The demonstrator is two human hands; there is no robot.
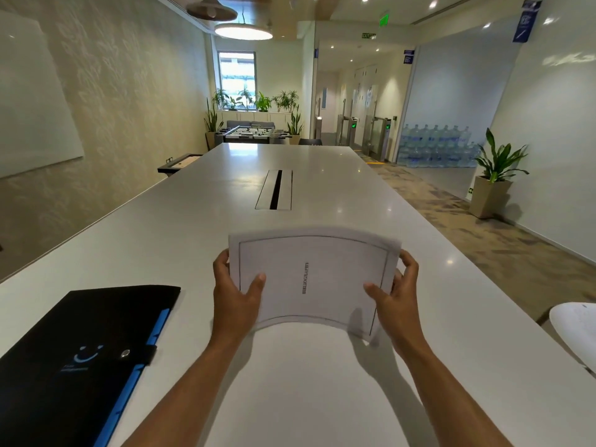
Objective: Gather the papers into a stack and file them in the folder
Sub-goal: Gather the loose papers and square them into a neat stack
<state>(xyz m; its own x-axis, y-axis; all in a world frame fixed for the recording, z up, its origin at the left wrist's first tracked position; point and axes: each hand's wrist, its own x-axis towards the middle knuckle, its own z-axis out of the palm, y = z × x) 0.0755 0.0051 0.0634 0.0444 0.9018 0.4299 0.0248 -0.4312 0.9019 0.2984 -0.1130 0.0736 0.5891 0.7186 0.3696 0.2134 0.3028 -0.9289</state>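
Hands [314, 295] with papers [314, 279] over long white table [193, 204], office lounge beyond

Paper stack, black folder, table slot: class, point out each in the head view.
paper stack [314, 279]: head view, middle of top sheet.
black folder [80, 343]: head view, front cover.
table slot [275, 189]: head view, dark central gap.

Long white table [180, 221] with a central cable slot [274, 189]. Far window [237, 79] above potted plants [258, 103]; foosball table [253, 133] beyond. Patterned carpet [451, 214] at right.
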